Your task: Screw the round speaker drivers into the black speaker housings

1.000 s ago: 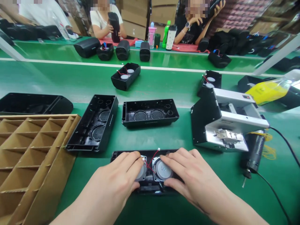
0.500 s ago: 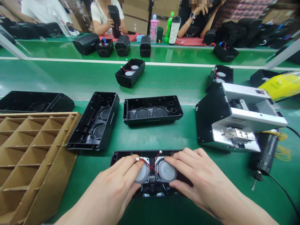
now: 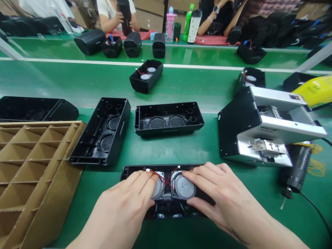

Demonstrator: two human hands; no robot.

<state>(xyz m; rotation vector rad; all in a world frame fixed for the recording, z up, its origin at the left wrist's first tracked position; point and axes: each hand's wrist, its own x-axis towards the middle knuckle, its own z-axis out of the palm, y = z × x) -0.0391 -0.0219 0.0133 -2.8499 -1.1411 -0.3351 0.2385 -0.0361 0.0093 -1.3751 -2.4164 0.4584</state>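
A black speaker housing [image 3: 131, 172] lies at the near edge of the green bench. Two round silver speaker drivers sit side by side in it, the left driver [image 3: 157, 189] and the right driver [image 3: 184, 187], with thin red wires [image 3: 166, 178] crossing between them. My left hand [image 3: 124, 207] rests on the left driver, fingers curled over its rim. Fingers of my right hand [image 3: 220, 197] press on the right driver and the housing's right end.
Two empty black housings [image 3: 103, 129] [image 3: 168, 119] lie behind. A cardboard divider tray [image 3: 33, 166] fills the left. A metal machine [image 3: 264, 128] and an electric screwdriver [image 3: 293, 176] stand right. Housings with drivers [image 3: 146, 76] ride the green belt; other people sit beyond.
My hands have stayed on the two drivers with only small finger shifts. The view has tilted slightly, so everything sits a little higher and to the right.
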